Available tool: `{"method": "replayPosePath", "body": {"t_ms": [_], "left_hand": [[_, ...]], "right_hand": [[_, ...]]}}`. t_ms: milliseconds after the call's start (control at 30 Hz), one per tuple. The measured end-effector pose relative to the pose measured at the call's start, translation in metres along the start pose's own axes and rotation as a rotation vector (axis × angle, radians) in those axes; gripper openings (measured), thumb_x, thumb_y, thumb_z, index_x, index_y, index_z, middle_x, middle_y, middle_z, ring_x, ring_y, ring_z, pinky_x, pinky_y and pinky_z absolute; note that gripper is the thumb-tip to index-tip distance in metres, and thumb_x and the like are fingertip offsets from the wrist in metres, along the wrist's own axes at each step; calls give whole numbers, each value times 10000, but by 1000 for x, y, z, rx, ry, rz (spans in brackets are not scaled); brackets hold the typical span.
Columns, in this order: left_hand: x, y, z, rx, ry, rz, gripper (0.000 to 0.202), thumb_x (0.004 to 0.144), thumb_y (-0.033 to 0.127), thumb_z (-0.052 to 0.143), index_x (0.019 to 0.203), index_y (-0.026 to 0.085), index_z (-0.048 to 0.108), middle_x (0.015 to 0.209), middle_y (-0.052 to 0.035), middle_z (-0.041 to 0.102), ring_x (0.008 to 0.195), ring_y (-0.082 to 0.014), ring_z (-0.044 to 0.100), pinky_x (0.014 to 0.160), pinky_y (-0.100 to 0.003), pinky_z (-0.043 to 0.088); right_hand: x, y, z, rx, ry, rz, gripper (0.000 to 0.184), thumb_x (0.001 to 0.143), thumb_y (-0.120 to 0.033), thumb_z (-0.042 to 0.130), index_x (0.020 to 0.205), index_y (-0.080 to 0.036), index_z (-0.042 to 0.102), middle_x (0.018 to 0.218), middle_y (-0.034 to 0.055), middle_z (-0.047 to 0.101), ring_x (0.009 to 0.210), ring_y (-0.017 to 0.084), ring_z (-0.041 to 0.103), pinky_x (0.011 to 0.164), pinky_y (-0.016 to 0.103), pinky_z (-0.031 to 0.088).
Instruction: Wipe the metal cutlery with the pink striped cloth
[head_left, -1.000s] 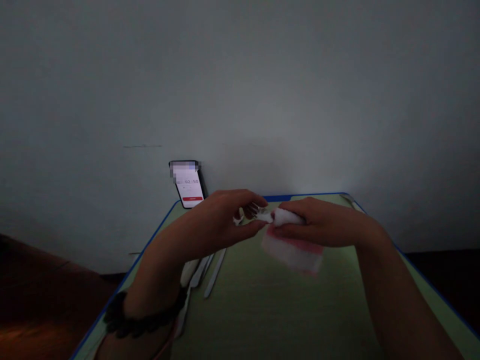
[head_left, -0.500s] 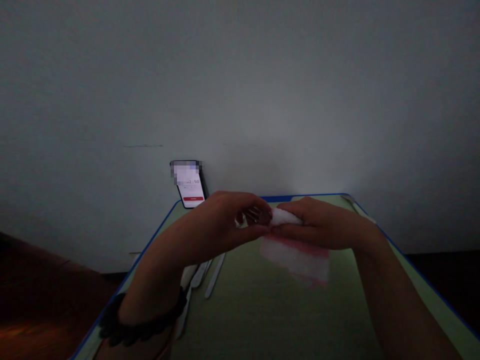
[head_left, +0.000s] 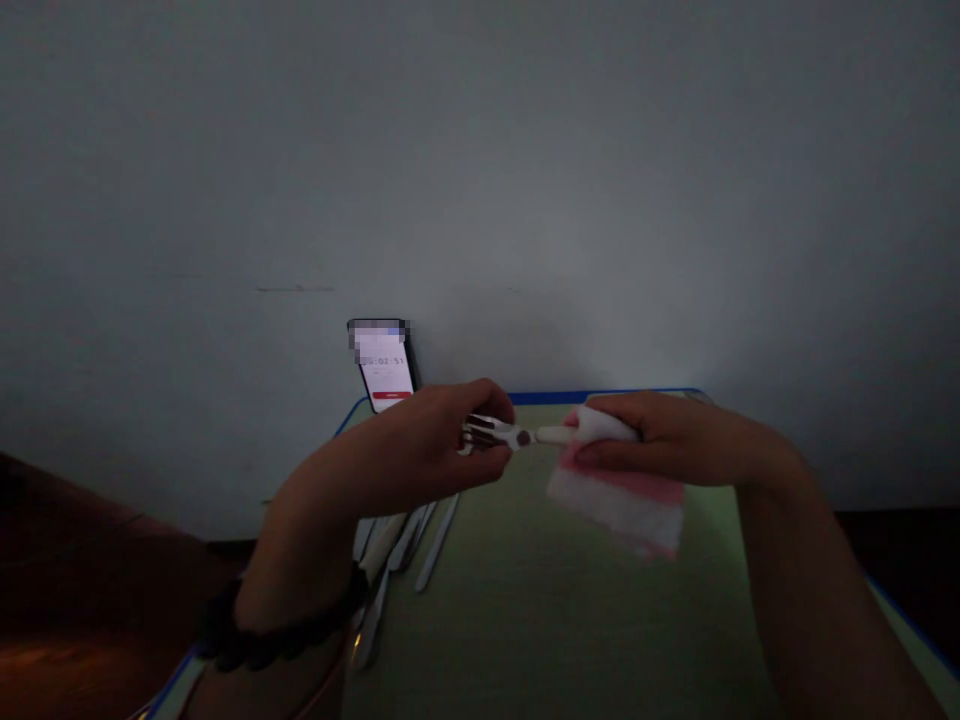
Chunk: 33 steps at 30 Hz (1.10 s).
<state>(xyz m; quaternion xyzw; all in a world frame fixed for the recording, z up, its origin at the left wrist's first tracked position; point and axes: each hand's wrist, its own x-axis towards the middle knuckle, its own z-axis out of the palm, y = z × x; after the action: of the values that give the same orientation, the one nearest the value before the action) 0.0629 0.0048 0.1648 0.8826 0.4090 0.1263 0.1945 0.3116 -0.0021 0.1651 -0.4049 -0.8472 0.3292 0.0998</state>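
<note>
My left hand [head_left: 427, 440] is closed around the tined head of a fork [head_left: 520, 438], thumb below and fingers above. The fork lies sideways above the table, its pale handle pointing right. My right hand [head_left: 675, 440] pinches a white and pink cloth [head_left: 622, 512] wrapped about the handle; the handle's far end is hidden in it. A loose flap of the cloth hangs below my fingers. On the table under my left forearm lie several metal utensils, among them a table knife [head_left: 436, 545]; my arm partly covers them.
A phone [head_left: 386, 365] showing a running timer leans on the grey wall [head_left: 600, 200] behind the table. The pale green table [head_left: 562, 620] has a blue edge. Dark reddish floor [head_left: 90, 560] shows at the left.
My right hand and the cloth have slid right along the fork, away from its head, baring part of the pale handle. My left hand stays at the tines. The timer has advanced.
</note>
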Motion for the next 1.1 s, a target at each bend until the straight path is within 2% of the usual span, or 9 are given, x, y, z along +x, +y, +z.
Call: {"method": "replayPosePath", "body": {"t_ms": [200, 300, 567, 733, 967, 1100], "left_hand": [[9, 8, 6, 34, 108, 83, 182, 830, 318, 504, 933, 183, 570, 764, 9, 624, 643, -94, 563, 577, -185, 403], [11, 9, 4, 15, 115, 126, 202, 843, 340, 495, 875, 174, 606, 755, 9, 630, 630, -87, 555, 576, -178, 399], [10, -5, -2, -24, 83, 56, 266, 835, 399, 499, 879, 175, 636, 711, 15, 622, 604, -89, 541, 540, -177, 392], [12, -4, 3, 34, 76, 75, 257, 846, 384, 489, 871, 170, 628, 711, 13, 604, 602, -87, 519, 544, -182, 373], [16, 5, 7, 85, 112, 161, 244, 864, 358, 464, 884, 167, 613, 742, -5, 587, 650, -105, 511, 592, -202, 377], [16, 11, 8, 44, 73, 186, 245, 867, 343, 458, 877, 160, 621, 729, -9, 598, 630, -103, 514, 583, -203, 380]], "right_hand": [[5, 1, 5, 79, 52, -32, 318, 832, -473, 492, 909, -176, 575, 696, -16, 565, 566, 84, 476, 465, 174, 353], [6, -1, 7, 115, 51, -33, 287, 832, -446, 504, 906, -178, 572, 682, -18, 559, 558, 83, 475, 456, 168, 353], [4, 1, 5, 214, 44, -3, 312, 819, -444, 521, 974, -180, 583, 708, -7, 570, 545, 83, 470, 434, 166, 352], [3, 5, 3, 158, 58, -31, 311, 832, -433, 506, 996, -178, 579, 720, -12, 567, 562, 83, 467, 458, 175, 360], [8, 3, 6, -7, 93, -63, 299, 838, -446, 489, 895, -167, 583, 716, -5, 578, 593, 101, 489, 507, 203, 355], [10, 0, 8, -12, 63, -116, 292, 857, -434, 458, 883, -168, 574, 754, 9, 590, 645, 117, 509, 564, 219, 375]]}}
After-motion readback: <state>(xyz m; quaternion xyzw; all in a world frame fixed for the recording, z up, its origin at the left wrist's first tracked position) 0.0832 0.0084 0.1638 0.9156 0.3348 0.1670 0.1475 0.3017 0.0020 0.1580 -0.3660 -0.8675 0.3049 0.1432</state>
